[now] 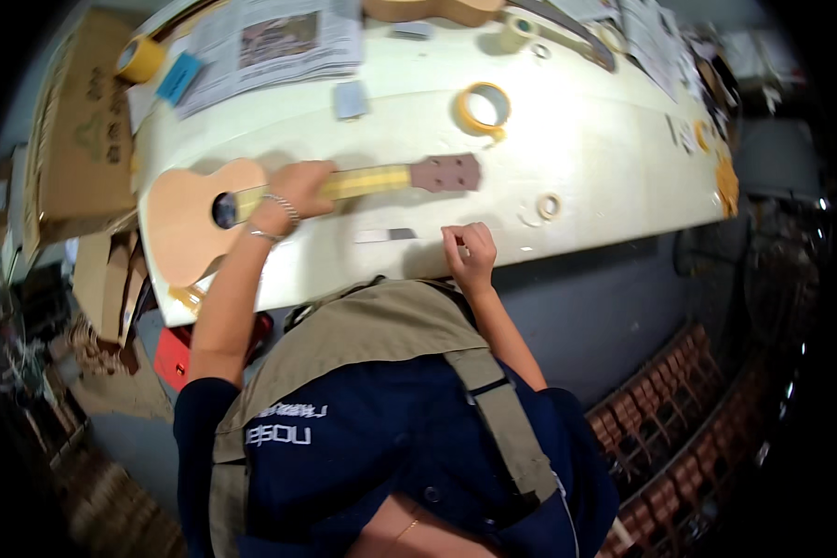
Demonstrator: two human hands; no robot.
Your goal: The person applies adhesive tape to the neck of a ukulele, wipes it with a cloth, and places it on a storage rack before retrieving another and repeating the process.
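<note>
A small unfinished ukulele (pixel 191 244) lies on the white table, its pale body to the left and its brown headstock (pixel 446 173) to the right. Yellow tape (pixel 372 182) runs along the fretboard. My left hand (pixel 299 189) is closed round the neck near the body, a bracelet on its wrist. By the table's front edge, my right hand (pixel 471 257) has its fingers curled together; whatever they may hold is too small to make out. A flat strip with a dark end (pixel 388 235) lies between my hands, below the neck.
A yellow tape roll (pixel 483 109) and a smaller ring of tape (pixel 549 205) lie on the table (pixel 614 149). A newspaper stack (pixel 274 46), a grey pad (pixel 350 99) and another wooden body (pixel 434 9) are farther back. A cardboard box (pixel 88 130) stands at left; brown racks (pixel 660 400) at lower right.
</note>
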